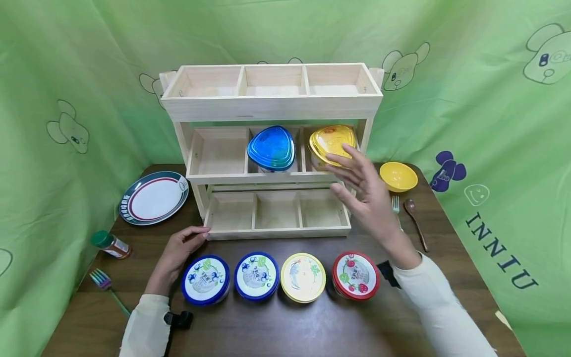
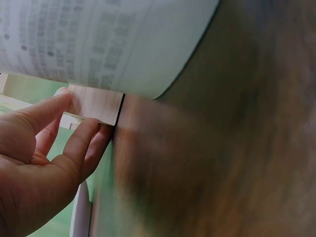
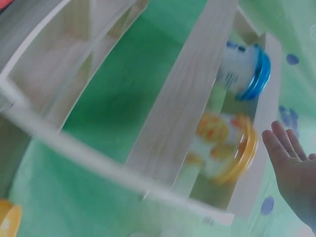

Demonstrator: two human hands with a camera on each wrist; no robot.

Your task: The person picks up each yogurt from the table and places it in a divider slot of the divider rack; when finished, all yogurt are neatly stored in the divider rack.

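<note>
**Open right hand beside the yellow-lidded tub on the middle shelf**

The right hand [image 1: 363, 191] hangs in front of the pale, unfinished wooden rack [image 1: 271, 106], fingers straight and loosely spread, holding nothing. Its fingertips lie just beside the yellow-lidded tub [image 1: 332, 143], a rounded-triangle container with a glossy lid that sits in the right compartment of the middle shelf; whether they touch it cannot be told. In the centre compartment next to it stands a blue-lidded tub [image 1: 271, 148] of the same shape.

The left hand [image 1: 176, 255] rests on the dark wooden table [image 1: 285, 327], fingers slightly bent, their tips touching the rack's lower left corner.

Along the table's front edge stand four round, printed-lid tubs in a row: two blue-rimmed tubs [image 1: 232, 278], one yellow-rimmed tub [image 1: 303, 277] and one red-rimmed tub [image 1: 355, 275].
</note>
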